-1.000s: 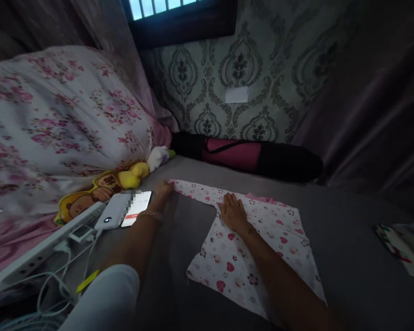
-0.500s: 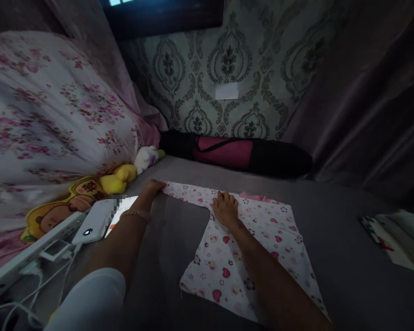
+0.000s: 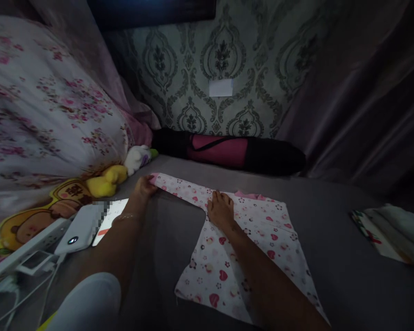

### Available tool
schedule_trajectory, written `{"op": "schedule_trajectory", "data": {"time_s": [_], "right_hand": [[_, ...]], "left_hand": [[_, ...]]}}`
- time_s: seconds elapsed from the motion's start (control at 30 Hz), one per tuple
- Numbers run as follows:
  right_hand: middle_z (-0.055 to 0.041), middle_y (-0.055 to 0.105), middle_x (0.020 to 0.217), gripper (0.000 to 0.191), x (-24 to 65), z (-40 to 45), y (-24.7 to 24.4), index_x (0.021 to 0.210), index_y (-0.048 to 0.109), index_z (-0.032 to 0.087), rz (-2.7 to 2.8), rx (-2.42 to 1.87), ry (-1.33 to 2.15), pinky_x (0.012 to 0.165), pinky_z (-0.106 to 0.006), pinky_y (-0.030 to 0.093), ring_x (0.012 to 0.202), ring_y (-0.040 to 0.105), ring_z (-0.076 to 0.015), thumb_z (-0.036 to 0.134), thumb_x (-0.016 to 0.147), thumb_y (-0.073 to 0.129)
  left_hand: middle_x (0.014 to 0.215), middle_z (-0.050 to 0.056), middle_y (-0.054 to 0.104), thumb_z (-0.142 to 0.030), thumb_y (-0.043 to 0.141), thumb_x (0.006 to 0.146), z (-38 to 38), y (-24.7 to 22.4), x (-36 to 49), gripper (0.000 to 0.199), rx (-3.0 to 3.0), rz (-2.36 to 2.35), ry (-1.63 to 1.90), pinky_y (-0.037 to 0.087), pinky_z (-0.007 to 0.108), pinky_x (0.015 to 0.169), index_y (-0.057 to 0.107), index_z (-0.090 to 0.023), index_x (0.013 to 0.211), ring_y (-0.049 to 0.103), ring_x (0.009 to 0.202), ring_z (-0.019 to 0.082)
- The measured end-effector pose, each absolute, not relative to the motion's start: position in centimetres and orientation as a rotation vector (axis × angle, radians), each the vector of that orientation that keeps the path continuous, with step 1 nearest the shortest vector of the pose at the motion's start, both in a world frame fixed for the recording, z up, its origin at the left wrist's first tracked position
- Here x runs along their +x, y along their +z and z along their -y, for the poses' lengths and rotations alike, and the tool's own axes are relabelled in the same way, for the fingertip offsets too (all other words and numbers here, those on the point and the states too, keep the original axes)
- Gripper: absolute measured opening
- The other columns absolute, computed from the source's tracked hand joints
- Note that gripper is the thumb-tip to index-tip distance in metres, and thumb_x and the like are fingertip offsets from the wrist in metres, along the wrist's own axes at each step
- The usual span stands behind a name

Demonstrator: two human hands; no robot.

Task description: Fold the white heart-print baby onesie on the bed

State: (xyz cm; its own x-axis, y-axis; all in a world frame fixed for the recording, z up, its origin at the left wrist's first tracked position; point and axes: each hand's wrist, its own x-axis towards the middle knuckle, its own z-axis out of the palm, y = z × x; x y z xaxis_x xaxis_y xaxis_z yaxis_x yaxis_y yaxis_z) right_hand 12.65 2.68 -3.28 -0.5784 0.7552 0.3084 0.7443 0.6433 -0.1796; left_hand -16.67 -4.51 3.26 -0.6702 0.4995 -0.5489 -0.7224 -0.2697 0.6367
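Observation:
A small white shirt [image 3: 224, 271] printed with pink hearts and flowers lies spread on the grey sheet, one long sleeve stretched out to the left. My left hand [image 3: 146, 186] is closed on the pink cuff at the end of that sleeve, lifting it slightly. Where the sleeve meets the body, my right hand [image 3: 221, 209] rests flat on the cloth, fingers a little bent and pointing away from me. My right forearm covers part of the shirt's lower body. A bit of pink trim shows along the shirt's far edge.
Left of my arm lie a lit phone [image 3: 108, 223], a white power bank [image 3: 76, 232], a power strip [image 3: 27, 253] with cables, and plush toys [image 3: 106, 180]. A long black and pink bag [image 3: 224, 151] lies along the wall. Folded cloth [image 3: 396, 230] sits at right.
My left hand has raised the cuff a little and drawn it slightly to the left. My right hand stays on the shirt. The whole view has shifted slightly.

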Motion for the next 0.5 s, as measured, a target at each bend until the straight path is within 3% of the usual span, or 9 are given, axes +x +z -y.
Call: {"op": "schedule_trajectory", "data": {"time_s": [0.13,0.33,0.5], "right_hand": [[-0.0105,0.045,0.145,0.049,12.7,-2.6,-3.2,0.138,0.048,0.014,2.492,-1.191,0.049,0.103,-0.042,0.024,0.124,0.037,-0.0277,0.036,0.096,0.038],[-0.0076,0.044,0.146,0.045,13.1,-2.3,-2.9,0.139,0.048,0.025,2.472,-1.175,0.087,0.104,-0.045,0.025,0.126,0.037,-0.0284,0.037,0.097,0.037],[-0.0052,0.043,0.147,0.044,13.7,-3.1,-1.3,0.140,0.046,0.030,2.517,-1.159,0.387,0.107,-0.047,0.027,0.131,0.037,-0.0252,0.035,0.098,0.036]], "left_hand": [[0.076,0.002,0.056,-0.003,0.034,0.091,4.5,3.5,-16.3,0.021,-0.265,-1.230,1.992,0.055,0.027,0.058,0.051,-0.013,0.097,0.059,0.061,0.013],[0.070,0.000,0.055,-0.005,0.040,0.091,4.3,6.5,-14.7,0.017,-0.114,-1.257,2.023,0.054,0.026,0.069,0.053,-0.015,0.087,0.059,0.067,0.012],[0.070,0.000,0.057,-0.006,0.041,0.089,3.3,10.8,-10.4,0.018,0.108,-1.230,2.030,0.055,0.029,0.071,0.053,-0.016,0.079,0.060,0.065,0.012]]}}
